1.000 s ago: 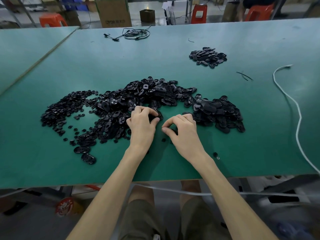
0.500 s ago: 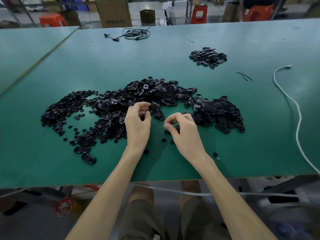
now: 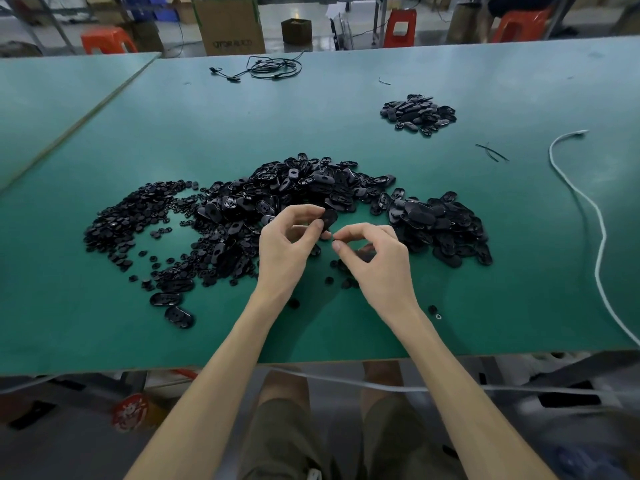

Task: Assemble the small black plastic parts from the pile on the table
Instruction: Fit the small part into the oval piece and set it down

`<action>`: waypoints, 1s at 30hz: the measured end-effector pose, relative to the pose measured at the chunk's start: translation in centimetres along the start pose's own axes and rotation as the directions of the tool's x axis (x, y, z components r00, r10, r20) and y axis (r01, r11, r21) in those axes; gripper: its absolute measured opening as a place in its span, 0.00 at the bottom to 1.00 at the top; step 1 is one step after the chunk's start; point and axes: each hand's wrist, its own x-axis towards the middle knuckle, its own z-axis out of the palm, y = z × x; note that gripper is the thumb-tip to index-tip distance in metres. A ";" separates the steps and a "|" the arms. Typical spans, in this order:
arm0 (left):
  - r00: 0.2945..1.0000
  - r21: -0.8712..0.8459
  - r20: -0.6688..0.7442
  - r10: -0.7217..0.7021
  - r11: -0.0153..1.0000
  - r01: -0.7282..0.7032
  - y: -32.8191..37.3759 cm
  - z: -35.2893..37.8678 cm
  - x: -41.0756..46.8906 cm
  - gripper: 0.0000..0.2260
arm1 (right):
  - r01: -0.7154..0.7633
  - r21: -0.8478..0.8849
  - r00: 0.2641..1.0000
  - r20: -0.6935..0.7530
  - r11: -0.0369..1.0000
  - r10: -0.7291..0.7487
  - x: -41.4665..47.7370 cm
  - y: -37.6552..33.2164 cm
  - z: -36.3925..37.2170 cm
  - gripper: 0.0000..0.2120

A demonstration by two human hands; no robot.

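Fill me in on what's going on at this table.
A person seated at the green table is working through a big pile of black plastic parts. The left hand pinches one oval part, raised at the pile's near edge. The right hand is curled close beside it, thumb and forefinger nearly meeting; whether it holds a small piece is unclear. A smaller heap of parts sits farther back to the right.

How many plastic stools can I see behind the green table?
3 stools: one at back left, one right of centre, one at far right. More may be out of view.
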 end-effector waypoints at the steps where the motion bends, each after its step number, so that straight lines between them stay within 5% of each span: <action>1: 1.000 0.010 0.011 0.001 1.000 -0.001 0.0 0.0 0.0 0.07 | 0.006 0.007 1.000 -0.003 1.000 -0.006 0.0 0.0 0.0 0.07; 22: 0.989 0.004 0.144 0.016 1.000 -0.017 -0.2 0.0 0.2 0.06 | -0.138 0.178 0.985 -0.077 0.974 0.154 0.5 1.3 -0.2 0.09; 30: 0.989 0.002 0.143 -0.025 1.000 0.025 -0.8 0.1 0.3 0.15 | -0.162 0.204 0.979 -0.091 0.965 0.184 0.4 1.3 -0.2 0.07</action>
